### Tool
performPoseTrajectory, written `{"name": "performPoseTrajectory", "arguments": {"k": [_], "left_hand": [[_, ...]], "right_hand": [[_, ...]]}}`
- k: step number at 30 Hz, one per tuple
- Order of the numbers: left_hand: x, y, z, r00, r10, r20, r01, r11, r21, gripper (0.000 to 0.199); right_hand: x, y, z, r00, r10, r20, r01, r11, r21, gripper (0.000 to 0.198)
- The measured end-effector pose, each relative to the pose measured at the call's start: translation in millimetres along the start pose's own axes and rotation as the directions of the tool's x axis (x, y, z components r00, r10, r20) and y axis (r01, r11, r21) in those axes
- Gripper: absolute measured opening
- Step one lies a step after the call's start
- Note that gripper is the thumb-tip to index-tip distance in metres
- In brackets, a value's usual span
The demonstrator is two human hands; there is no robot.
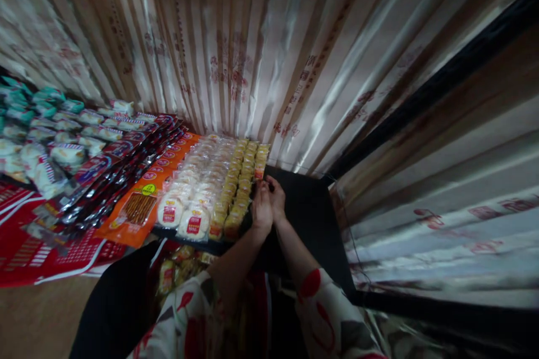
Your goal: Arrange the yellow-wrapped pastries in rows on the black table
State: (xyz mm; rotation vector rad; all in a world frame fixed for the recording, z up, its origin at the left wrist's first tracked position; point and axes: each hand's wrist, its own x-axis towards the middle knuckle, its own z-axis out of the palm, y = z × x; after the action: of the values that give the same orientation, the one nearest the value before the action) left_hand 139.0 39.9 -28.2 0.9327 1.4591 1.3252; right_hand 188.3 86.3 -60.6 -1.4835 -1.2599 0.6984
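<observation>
My left hand [261, 208] and my right hand [277, 199] are side by side at the right edge of a row of yellow snack packets [238, 202]. Their fingers point away from me and are drawn together, the right ones curled. Just beyond the fingertips stands a yellow packet [261, 160], at the far end of the outermost column. What lies between the fingers is hidden and dim. To the left of the yellow columns lie clear packs of round white crackers [193, 219].
An orange bag of brown sticks [141, 207], dark glossy packs [122, 162], white-wrapped snacks [67, 151] and green packets [42, 101] lie farther left. A black table surface [309, 219] is at right. More packets sit in a container [181, 266] below. Printed curtains [236, 39] hang behind.
</observation>
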Motion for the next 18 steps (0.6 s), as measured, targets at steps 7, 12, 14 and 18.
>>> {"name": "performPoseTrajectory", "arguments": {"k": [7, 12, 14, 18], "left_hand": [[-40.0, 16.4, -27.6, 0.999, -0.034, -0.013, 0.036, 0.968, 0.247, 0.034], [-82.2, 3.0, -55.5, 0.985, 0.163, 0.053, -0.171, 0.919, 0.355, 0.027], [-103.1, -4.5, -69.7, 0.960, 0.252, 0.120, -0.279, 0.887, 0.369, 0.028], [-147.5, -21.2, -103.0, 0.925, 0.259, 0.279, -0.352, 0.859, 0.371, 0.027]], "right_hand": [[-47.3, -9.1, -16.6, 0.996, 0.058, 0.062, -0.054, 0.997, -0.061, 0.033], [-102.8, -22.4, -34.0, 0.992, 0.016, 0.123, -0.009, 0.998, -0.059, 0.032], [-130.8, -28.5, -43.5, 0.990, -0.022, 0.140, 0.027, 0.999, -0.035, 0.032], [-191.0, -32.4, -63.8, 0.976, -0.070, 0.205, 0.092, 0.991, -0.101, 0.031]]}}
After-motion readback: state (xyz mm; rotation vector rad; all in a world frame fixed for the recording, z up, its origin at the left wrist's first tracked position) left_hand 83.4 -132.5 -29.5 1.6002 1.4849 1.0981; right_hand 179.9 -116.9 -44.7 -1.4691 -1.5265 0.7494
